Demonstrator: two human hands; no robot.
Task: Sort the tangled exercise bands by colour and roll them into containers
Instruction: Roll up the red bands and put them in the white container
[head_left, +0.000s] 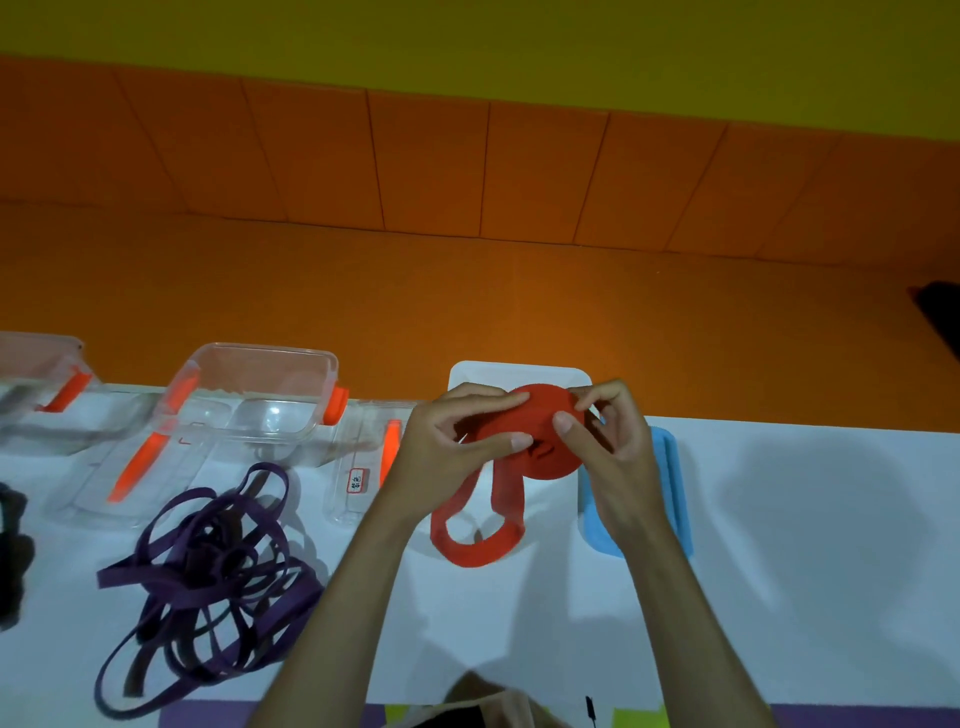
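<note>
A red exercise band (537, 439), mostly wound into a flat disc, is held above the white table (779, 545). My left hand (457, 441) grips the disc's left side and my right hand (602, 436) pinches its right edge. The band's loose tail (483, 545) hangs down and loops on the table. A tangled purple band (208, 566) lies on the table to the left. A clear container with orange clips (260, 400) stands behind it, holding nothing I can see.
A second clear container (36, 379) stands at the far left, with a dark band (10, 551) at the frame's left edge. A labelled clear lid (358, 467) lies beside my left wrist. A blue lid (670, 493) and a white tray (519, 374) are behind my hands. An orange wall backs the table.
</note>
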